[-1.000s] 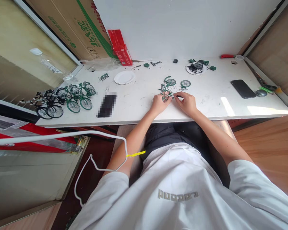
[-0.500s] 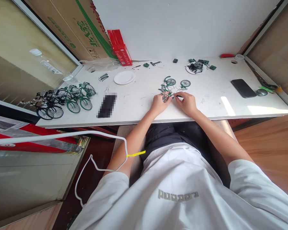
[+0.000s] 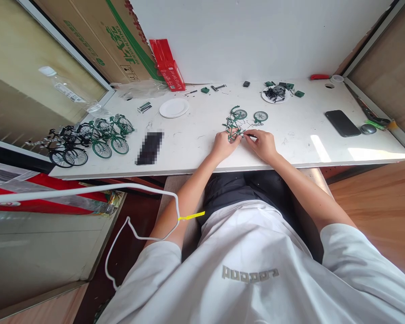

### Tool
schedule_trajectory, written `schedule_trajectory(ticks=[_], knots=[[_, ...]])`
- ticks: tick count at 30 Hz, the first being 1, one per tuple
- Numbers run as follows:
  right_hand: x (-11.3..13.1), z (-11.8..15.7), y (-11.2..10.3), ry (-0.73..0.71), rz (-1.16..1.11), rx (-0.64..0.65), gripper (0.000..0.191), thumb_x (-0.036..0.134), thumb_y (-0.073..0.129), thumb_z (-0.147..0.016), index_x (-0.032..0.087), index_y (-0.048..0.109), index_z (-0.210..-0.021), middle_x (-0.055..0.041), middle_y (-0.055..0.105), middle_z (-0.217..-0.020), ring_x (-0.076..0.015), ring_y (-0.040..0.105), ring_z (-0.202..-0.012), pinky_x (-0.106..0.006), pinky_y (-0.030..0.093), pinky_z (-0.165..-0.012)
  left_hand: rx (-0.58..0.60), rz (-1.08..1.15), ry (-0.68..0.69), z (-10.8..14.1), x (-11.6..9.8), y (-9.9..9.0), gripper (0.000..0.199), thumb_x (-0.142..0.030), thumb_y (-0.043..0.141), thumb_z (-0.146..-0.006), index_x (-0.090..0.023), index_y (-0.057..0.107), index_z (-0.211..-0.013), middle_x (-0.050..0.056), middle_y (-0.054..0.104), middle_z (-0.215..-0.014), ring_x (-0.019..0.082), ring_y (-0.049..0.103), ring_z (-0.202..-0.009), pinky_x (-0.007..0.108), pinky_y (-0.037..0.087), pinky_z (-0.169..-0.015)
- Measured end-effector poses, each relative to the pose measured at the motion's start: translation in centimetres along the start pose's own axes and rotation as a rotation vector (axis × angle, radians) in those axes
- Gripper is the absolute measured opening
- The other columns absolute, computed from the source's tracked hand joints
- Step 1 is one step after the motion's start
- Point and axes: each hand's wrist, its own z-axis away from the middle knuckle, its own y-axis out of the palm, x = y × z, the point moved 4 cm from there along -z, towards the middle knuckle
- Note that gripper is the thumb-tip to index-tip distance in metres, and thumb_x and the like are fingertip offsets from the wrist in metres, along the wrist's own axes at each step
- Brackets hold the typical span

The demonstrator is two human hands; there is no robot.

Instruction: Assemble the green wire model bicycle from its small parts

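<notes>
My left hand (image 3: 225, 145) is closed on a small green model bicycle frame (image 3: 234, 128) near the table's front edge. Just to its right, my right hand (image 3: 262, 145) pinches a thin dark tool (image 3: 250, 135), whose tip meets the lower right part of the frame. Beyond my hands, a loose green-rimmed wheel (image 3: 260, 116) lies on the white table (image 3: 195, 153). Small metal parts (image 3: 255, 125) are scattered between that wheel and my right hand.
Several black and green model bicycles (image 3: 119, 145) stand at the left. A white plate (image 3: 174, 108) and a red box (image 3: 172, 74) are farther back. Black parts fill another plate (image 3: 265, 99). A phone (image 3: 342, 123) lies at the right, near a red-handled object (image 3: 320, 77).
The whole view has shifted very slightly. Both hands keep nearly the same place and the same grip.
</notes>
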Motion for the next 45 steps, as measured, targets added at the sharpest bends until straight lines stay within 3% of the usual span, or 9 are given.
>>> schedule_trajectory(ticks=[20, 23, 27, 29, 32, 35, 45], knots=[[-0.1, 0.1, -0.2, 0.078, 0.058, 0.051, 0.033, 0.048, 0.066, -0.113, 0.027, 0.089, -0.124, -0.0064, 0.09, -0.113, -0.0281, 0.083, -0.089, -0.037, 0.058, -0.085, 0.006, -0.057, 0.041, -0.1, 0.2, 0.0, 0.035, -0.03, 0.077, -0.099, -0.016, 0.083, -0.13, 0.012, 0.089, -0.102, 0.024, 0.085, -0.094, 0.033, 0.067, -0.093], [0.3, 0.1, -0.4, 0.062, 0.042, 0.052, 0.043, 0.057, 0.06, -0.115, 0.026, 0.09, -0.116, -0.0074, 0.09, -0.108, -0.0263, 0.081, -0.084, -0.035, 0.057, -0.082, 0.005, -0.058, 0.057, -0.1, 0.1, -0.1, 0.034, -0.03, 0.077, -0.098, -0.016, 0.084, -0.128, 0.011, 0.088, -0.1, 0.024, 0.084, -0.091, 0.032, 0.067, -0.09], [0.6, 0.1, -0.5, 0.056, 0.065, 0.046, 0.069, 0.072, 0.047, -0.116, 0.022, 0.086, -0.091, -0.0111, 0.085, -0.084, -0.0246, 0.077, -0.077, -0.033, 0.052, -0.073, 0.043, -0.101, 0.101, 0.3, -0.9, -0.1, 0.03, -0.028, 0.077, -0.097, -0.02, 0.087, -0.124, 0.009, 0.089, -0.103, 0.024, 0.083, -0.09, 0.033, 0.066, -0.092], [0.6, 0.1, -0.4, 0.044, 0.072, 0.037, 0.075, 0.076, 0.041, -0.117, 0.021, 0.083, -0.088, -0.0114, 0.083, -0.08, -0.0239, 0.075, -0.075, -0.033, 0.05, -0.072, 0.041, -0.161, 0.134, 0.4, -1.4, -0.1, 0.022, -0.026, 0.078, -0.095, -0.021, 0.088, -0.114, 0.009, 0.089, -0.102, 0.025, 0.082, -0.091, 0.034, 0.065, -0.095], [0.7, 0.1, -0.4, 0.017, 0.072, 0.02, 0.078, 0.077, 0.033, -0.118, 0.023, 0.081, -0.088, -0.0103, 0.082, -0.08, -0.0228, 0.073, -0.073, -0.034, 0.048, -0.072, 0.027, -0.16, 0.12, 0.4, -1.6, -0.2, 0.027, -0.026, 0.077, -0.097, -0.022, 0.087, -0.121, 0.009, 0.09, -0.107, 0.025, 0.083, -0.095, 0.033, 0.064, -0.096], [0.8, 0.1, -0.4, 0.007, 0.099, 0.008, 0.079, 0.075, 0.029, -0.118, 0.023, 0.076, -0.082, -0.0096, 0.078, -0.077, -0.0225, 0.07, -0.071, -0.034, 0.045, -0.07, 0.021, -0.099, 0.076, 0.3, -1.3, -0.2, 0.035, -0.028, 0.076, -0.099, -0.021, 0.083, -0.132, 0.009, 0.09, -0.107, 0.023, 0.084, -0.093, 0.032, 0.065, -0.094], [0.9, 0.1, -0.5, 0.019, 0.115, 0.011, 0.062, 0.065, 0.041, -0.117, 0.024, 0.074, -0.085, -0.0096, 0.078, -0.081, -0.0238, 0.069, -0.076, -0.035, 0.045, -0.071, 0.009, -0.04, 0.047, 0.2, -0.9, -0.1, 0.036, -0.029, 0.08, -0.096, -0.02, 0.082, -0.131, 0.009, 0.089, -0.102, 0.024, 0.084, -0.091, 0.033, 0.067, -0.093]])
